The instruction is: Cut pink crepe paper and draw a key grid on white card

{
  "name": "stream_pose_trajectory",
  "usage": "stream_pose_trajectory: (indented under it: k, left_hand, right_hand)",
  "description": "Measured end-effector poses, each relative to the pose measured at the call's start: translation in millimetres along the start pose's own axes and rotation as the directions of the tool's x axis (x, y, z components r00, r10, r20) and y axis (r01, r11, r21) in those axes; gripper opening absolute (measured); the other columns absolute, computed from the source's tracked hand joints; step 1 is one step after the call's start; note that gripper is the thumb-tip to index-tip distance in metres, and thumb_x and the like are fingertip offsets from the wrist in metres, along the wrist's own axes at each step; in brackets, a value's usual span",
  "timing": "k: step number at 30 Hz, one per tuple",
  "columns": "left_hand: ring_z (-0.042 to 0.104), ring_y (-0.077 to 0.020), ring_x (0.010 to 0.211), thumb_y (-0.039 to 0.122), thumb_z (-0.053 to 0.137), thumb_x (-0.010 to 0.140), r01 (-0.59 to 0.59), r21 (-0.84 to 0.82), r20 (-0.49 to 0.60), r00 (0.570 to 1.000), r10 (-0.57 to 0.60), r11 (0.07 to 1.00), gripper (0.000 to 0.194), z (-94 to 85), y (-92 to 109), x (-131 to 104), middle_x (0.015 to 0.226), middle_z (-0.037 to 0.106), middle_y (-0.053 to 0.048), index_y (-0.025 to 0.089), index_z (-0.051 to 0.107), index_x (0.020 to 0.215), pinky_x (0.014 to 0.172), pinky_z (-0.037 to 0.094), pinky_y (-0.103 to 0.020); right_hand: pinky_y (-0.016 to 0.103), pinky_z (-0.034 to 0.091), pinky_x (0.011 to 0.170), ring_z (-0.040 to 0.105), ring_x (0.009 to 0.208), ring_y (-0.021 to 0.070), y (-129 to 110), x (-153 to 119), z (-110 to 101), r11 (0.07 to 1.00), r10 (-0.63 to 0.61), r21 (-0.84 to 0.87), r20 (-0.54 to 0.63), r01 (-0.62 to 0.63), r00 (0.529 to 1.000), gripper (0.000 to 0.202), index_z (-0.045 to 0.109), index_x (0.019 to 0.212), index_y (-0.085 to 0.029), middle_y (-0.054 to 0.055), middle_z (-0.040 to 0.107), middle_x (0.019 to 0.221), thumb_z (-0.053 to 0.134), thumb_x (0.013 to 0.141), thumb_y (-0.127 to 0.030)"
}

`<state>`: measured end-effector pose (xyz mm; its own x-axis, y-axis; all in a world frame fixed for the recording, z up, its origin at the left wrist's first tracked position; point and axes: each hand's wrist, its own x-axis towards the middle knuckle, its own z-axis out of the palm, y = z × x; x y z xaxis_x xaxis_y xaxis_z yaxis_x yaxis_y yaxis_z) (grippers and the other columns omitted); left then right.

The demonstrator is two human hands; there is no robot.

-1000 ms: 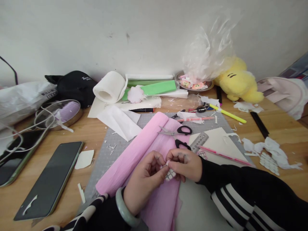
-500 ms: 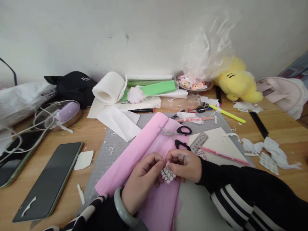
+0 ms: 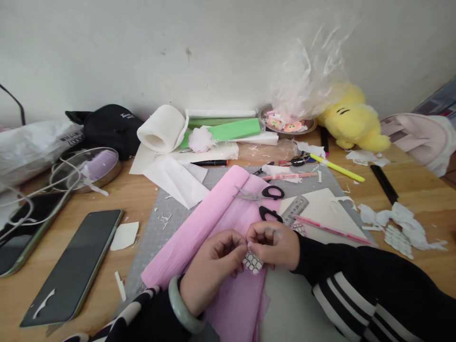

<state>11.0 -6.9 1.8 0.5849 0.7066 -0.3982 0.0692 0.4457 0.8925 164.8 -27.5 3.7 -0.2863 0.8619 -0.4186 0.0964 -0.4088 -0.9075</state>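
Between my two hands is a small white paper piece (image 3: 253, 263) with a black ringed pattern and pinkish edges. My right hand (image 3: 273, 244) pinches its top edge between thumb and fingers. Thumb and fingers of my left hand (image 3: 221, 259) close at its left side, fingertips partly hidden. Both hands are over a sheet of pink crepe paper (image 3: 230, 304), whose rolled part (image 3: 195, 225) lies diagonally to the left. Just beyond my hands, black-handled scissors (image 3: 261, 197) lie with blades apart on the pink paper. A metal ruler (image 3: 296, 209) and a pink pen (image 3: 331, 230) rest right of them.
A phone (image 3: 76, 266) lies at left, near a metal bowl (image 3: 114, 173). Along the wall stand a tissue roll (image 3: 162, 128), green paper (image 3: 235, 130), a dish (image 3: 309, 127) and a yellow plush toy (image 3: 352, 121). Torn tissue (image 3: 409, 225) lies at right.
The patterned paper piece has shifted slightly right and tilted, with more of its left edge uncovered. My left thumb has moved a little up and right towards my right hand.
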Motion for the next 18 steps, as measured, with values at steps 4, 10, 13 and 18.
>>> stream_pose_trajectory:
  k: [4, 10, 13, 18]
  left_hand:
    - [0.040, -0.0084, 0.048, 0.038, 0.062, 0.067, 0.023, -0.009, 0.004, 1.000, -0.023, 1.000, 0.025, -0.6, 0.3, -0.1, 0.054, 0.049, 0.003, 0.014, 0.054, 0.065, 0.047, 0.032, -0.021]
    - [0.039, -0.0083, 0.047, 0.038, 0.061, 0.068, 0.024, 0.035, 0.019, 1.000, -0.025, 0.999, 0.025, -1.6, 0.3, -0.3, 0.053, 0.047, 0.003, 0.015, 0.053, 0.064, 0.047, 0.031, -0.021]
    - [0.038, -0.0080, 0.047, 0.038, 0.059, 0.070, 0.005, 0.065, 0.032, 0.999, -0.007, 0.998, 0.025, -2.0, -0.4, 0.1, 0.053, 0.045, 0.004, 0.015, 0.052, 0.065, 0.046, 0.030, -0.020]
    - [0.036, -0.0074, 0.048, 0.035, 0.055, 0.073, -0.026, 0.104, 0.032, 0.999, 0.023, 0.994, 0.022, -1.3, -1.4, 0.7, 0.054, 0.044, 0.005, 0.015, 0.050, 0.066, 0.046, 0.029, -0.020]
  right_hand:
    - [0.011, 0.031, 0.031, 0.039, 0.035, 0.0017, -0.1, 0.0, 0.3, 1.000, -0.002, -0.010, 0.002, 0.002, 1.000, 0.005, 0.046, 0.062, -0.015, -0.008, 0.044, 0.046, 0.050, 0.064, -0.014]
    - [0.009, 0.030, 0.031, 0.036, 0.034, 0.0003, -1.6, -0.7, 1.1, 0.999, -0.008, -0.043, -0.014, 0.008, 1.000, 0.006, 0.046, 0.061, -0.015, -0.009, 0.041, 0.045, 0.049, 0.065, -0.012]
    - [0.010, 0.031, 0.032, 0.036, 0.035, 0.0009, -2.1, -0.7, 1.0, 0.999, -0.002, -0.041, -0.007, 0.001, 1.000, 0.005, 0.046, 0.061, -0.015, -0.009, 0.041, 0.046, 0.048, 0.064, -0.012]
    - [0.010, 0.030, 0.032, 0.035, 0.035, 0.0006, -1.0, -0.3, 1.0, 1.000, -0.009, -0.020, -0.008, 0.009, 1.000, 0.006, 0.046, 0.061, -0.015, -0.009, 0.041, 0.046, 0.048, 0.063, -0.010]
